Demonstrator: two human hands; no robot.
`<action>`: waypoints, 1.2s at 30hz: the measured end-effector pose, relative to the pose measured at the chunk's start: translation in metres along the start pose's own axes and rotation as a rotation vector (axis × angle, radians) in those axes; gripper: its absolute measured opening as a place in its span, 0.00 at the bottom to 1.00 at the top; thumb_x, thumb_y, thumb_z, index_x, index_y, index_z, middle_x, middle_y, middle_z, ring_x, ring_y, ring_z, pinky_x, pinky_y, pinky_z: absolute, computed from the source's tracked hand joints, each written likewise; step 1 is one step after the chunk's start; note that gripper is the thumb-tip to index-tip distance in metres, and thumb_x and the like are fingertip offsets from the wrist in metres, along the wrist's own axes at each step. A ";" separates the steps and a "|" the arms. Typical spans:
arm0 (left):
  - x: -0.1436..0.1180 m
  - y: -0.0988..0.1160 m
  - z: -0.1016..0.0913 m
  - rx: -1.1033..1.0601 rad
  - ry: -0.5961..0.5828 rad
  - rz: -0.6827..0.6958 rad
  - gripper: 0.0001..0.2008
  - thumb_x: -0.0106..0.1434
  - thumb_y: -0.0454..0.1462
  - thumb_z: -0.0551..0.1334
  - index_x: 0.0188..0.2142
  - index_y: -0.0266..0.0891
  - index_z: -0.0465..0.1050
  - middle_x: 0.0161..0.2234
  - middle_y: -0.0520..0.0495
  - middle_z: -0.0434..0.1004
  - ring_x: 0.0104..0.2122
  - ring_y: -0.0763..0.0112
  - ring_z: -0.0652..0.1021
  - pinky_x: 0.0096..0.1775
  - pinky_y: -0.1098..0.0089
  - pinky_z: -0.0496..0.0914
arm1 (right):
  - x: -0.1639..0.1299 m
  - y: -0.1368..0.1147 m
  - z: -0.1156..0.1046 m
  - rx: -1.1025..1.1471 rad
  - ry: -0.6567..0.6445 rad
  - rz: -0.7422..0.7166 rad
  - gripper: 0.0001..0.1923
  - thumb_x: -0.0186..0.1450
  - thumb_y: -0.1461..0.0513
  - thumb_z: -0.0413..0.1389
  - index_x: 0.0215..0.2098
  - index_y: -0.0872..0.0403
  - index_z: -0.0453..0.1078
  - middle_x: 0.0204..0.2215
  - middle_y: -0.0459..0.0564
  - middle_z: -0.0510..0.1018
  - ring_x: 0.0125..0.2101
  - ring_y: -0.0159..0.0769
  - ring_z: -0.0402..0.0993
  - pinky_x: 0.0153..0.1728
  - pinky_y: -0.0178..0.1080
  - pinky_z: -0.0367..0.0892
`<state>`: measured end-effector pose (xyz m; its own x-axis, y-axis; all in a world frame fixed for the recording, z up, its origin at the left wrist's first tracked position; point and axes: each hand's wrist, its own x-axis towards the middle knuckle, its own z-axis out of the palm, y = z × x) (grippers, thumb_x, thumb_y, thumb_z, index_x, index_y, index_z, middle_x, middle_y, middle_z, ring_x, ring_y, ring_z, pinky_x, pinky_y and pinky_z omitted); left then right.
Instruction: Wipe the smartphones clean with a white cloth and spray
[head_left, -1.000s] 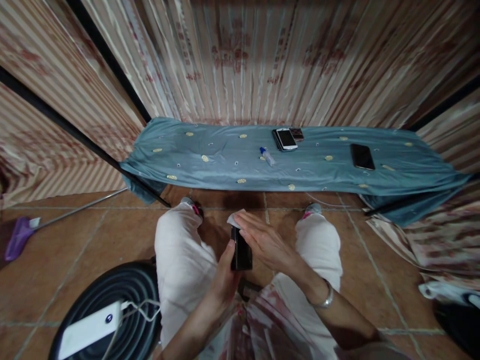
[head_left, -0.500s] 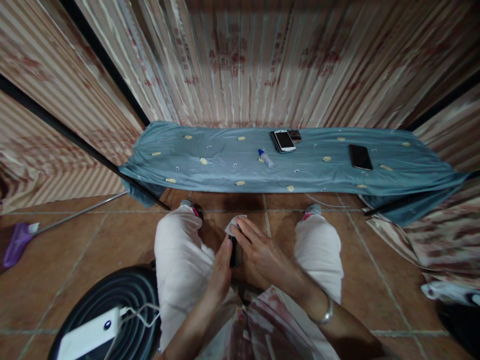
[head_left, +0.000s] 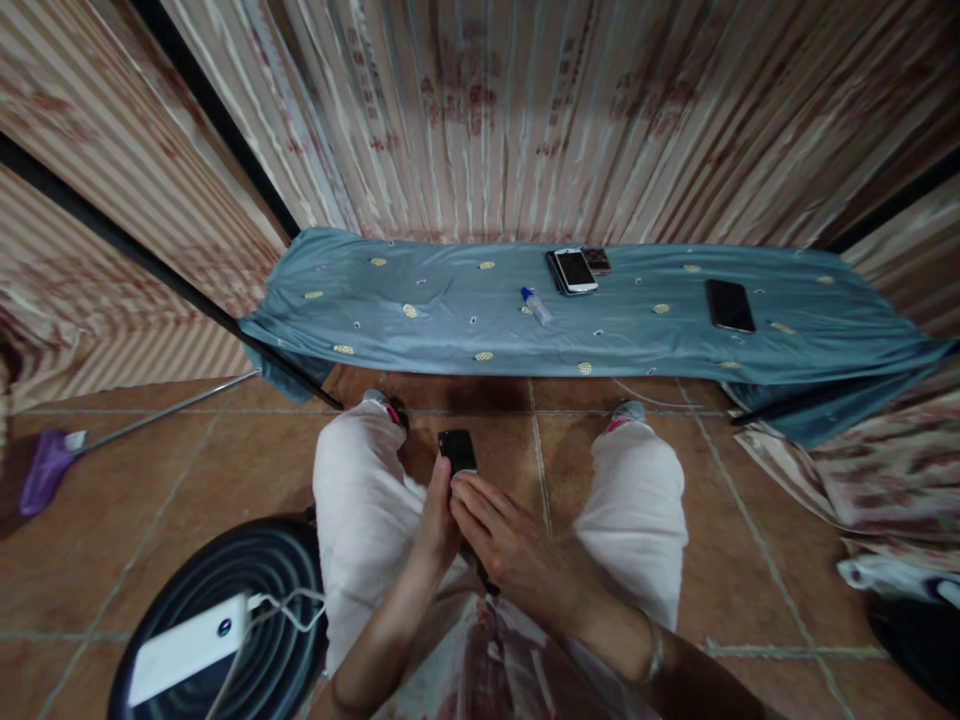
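Here the left hand (head_left: pixel 437 515) grips a black phone (head_left: pixel 457 450) — right hand (head_left: pixel 501 535) fingers pressing it.

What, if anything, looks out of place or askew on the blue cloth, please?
Only a little: the small bottle lies on its side on the blue cloth, and the cloth sags unevenly at both ends. The white phone and black phone lie flat. Nothing looks spilled.

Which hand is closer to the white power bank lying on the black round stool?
Left. The left hand is closer to the white power bank on the black round stool; the right hand lies farther right, beyond it.
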<state>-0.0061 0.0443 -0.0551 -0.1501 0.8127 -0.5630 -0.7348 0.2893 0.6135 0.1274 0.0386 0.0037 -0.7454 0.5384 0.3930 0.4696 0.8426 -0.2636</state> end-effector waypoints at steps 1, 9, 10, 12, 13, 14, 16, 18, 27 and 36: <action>-0.001 0.002 0.000 -0.029 0.005 -0.035 0.14 0.58 0.44 0.67 0.38 0.36 0.77 0.30 0.51 0.80 0.35 0.73 0.80 0.42 0.75 0.72 | -0.002 -0.002 0.001 0.004 0.002 -0.004 0.19 0.68 0.71 0.47 0.56 0.70 0.65 0.55 0.68 0.71 0.60 0.51 0.63 0.58 0.49 0.68; -0.010 0.015 0.011 -0.084 0.012 -0.119 0.14 0.55 0.44 0.69 0.34 0.35 0.78 0.27 0.51 0.79 0.25 0.73 0.76 0.32 0.73 0.70 | -0.015 0.008 -0.001 0.340 0.144 0.138 0.20 0.69 0.72 0.44 0.55 0.55 0.68 0.50 0.55 0.77 0.56 0.39 0.69 0.55 0.45 0.71; -0.012 0.016 0.013 -0.079 0.010 -0.108 0.13 0.56 0.44 0.69 0.34 0.36 0.78 0.28 0.51 0.80 0.27 0.72 0.77 0.33 0.73 0.70 | -0.016 0.011 -0.001 0.383 0.189 0.187 0.22 0.69 0.72 0.43 0.56 0.54 0.67 0.51 0.55 0.76 0.56 0.38 0.69 0.56 0.45 0.71; -0.014 0.018 0.015 -0.065 0.000 -0.096 0.11 0.58 0.43 0.67 0.35 0.37 0.79 0.31 0.50 0.82 0.31 0.71 0.79 0.37 0.73 0.71 | -0.015 0.015 0.000 0.430 0.277 0.276 0.25 0.69 0.72 0.41 0.59 0.52 0.65 0.54 0.55 0.74 0.58 0.37 0.67 0.58 0.46 0.69; -0.015 0.018 0.016 -0.059 0.001 -0.099 0.11 0.60 0.43 0.66 0.35 0.38 0.79 0.33 0.50 0.82 0.34 0.70 0.79 0.39 0.73 0.71 | -0.014 0.015 0.001 0.436 0.289 0.308 0.26 0.69 0.72 0.41 0.61 0.52 0.62 0.57 0.55 0.72 0.60 0.37 0.65 0.59 0.46 0.67; -0.015 0.017 0.016 -0.055 0.008 -0.112 0.11 0.61 0.43 0.64 0.36 0.38 0.79 0.35 0.49 0.83 0.37 0.69 0.80 0.42 0.72 0.71 | -0.012 0.014 0.003 0.433 0.270 0.318 0.26 0.69 0.71 0.40 0.64 0.52 0.59 0.59 0.56 0.69 0.61 0.37 0.63 0.60 0.46 0.65; -0.015 0.013 0.015 -0.052 0.050 -0.127 0.12 0.63 0.43 0.62 0.36 0.37 0.79 0.38 0.47 0.83 0.43 0.67 0.79 0.49 0.70 0.70 | -0.009 0.008 0.008 0.402 0.162 0.278 0.28 0.70 0.69 0.43 0.67 0.55 0.52 0.64 0.58 0.63 0.65 0.39 0.56 0.63 0.48 0.61; -0.014 0.006 0.011 -0.039 0.119 -0.075 0.11 0.62 0.43 0.63 0.36 0.37 0.79 0.40 0.47 0.82 0.50 0.65 0.77 0.55 0.68 0.65 | -0.007 0.003 0.014 0.356 0.050 0.222 0.32 0.70 0.65 0.47 0.70 0.57 0.44 0.67 0.60 0.56 0.68 0.43 0.48 0.64 0.52 0.57; -0.019 -0.006 0.012 0.078 -0.019 0.066 0.16 0.61 0.43 0.63 0.48 0.43 0.77 0.57 0.47 0.74 0.64 0.63 0.62 0.63 0.65 0.56 | 0.006 0.021 0.022 0.340 0.058 0.254 0.35 0.70 0.60 0.48 0.71 0.56 0.38 0.69 0.60 0.50 0.69 0.44 0.40 0.65 0.56 0.52; -0.008 -0.003 -0.009 0.322 0.111 0.227 0.12 0.56 0.28 0.61 0.37 0.42 0.80 0.53 0.48 0.78 0.63 0.64 0.64 0.64 0.67 0.51 | 0.004 0.017 0.023 0.249 0.057 0.139 0.29 0.69 0.61 0.51 0.65 0.66 0.53 0.65 0.66 0.57 0.69 0.46 0.43 0.64 0.54 0.57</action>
<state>-0.0088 0.0326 -0.0575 -0.3682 0.8198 -0.4385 -0.4330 0.2661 0.8612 0.1215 0.0554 -0.0195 -0.6508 0.6543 0.3852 0.4298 0.7357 -0.5235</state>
